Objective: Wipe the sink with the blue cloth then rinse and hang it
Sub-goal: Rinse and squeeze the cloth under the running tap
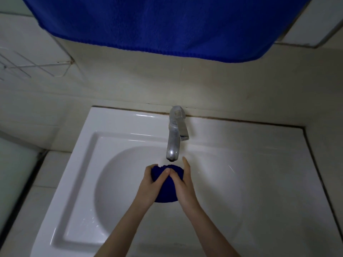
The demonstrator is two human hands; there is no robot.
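A bunched blue cloth [167,190] is held over the round bowl of the white sink [118,182], just below the spout of the metal tap [173,143]. My left hand [150,184] grips the cloth's left side with fingers curled over its top. My right hand [182,182] presses the cloth's right side, index finger stretched up toward the spout. Both thumbs meet on the cloth's front. No water stream is visible from the tap.
A large blue towel [167,25] hangs above against the tiled wall, filling the top of the view. A white wire rack [27,65] is fixed to the wall at the left. Tiled ledges flank the sink on both sides.
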